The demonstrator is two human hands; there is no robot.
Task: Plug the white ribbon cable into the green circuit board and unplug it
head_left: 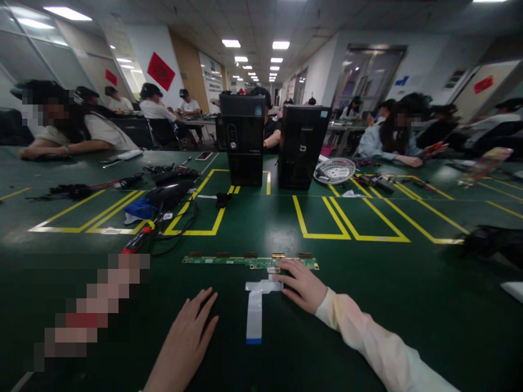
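A long narrow green circuit board (pixel 229 261) lies across the dark green table in front of me. A white flat ribbon cable (pixel 254 313) with a blue tip runs from the board's middle toward me. My right hand (pixel 300 284) rests on the cable's top end beside the board, fingers flat and pressing where cable meets board. My left hand (pixel 188 337) lies palm down on the table left of the cable, fingers stretched out, holding nothing.
Two black computer towers (pixel 245 139) (pixel 301 144) stand at mid-table. A white fan grille (pixel 335 170) sits to the right, cables, a blue cloth and a red-handled tool (pixel 139 239) to the left. Yellow lines mark the table. Several people sit around other tables.
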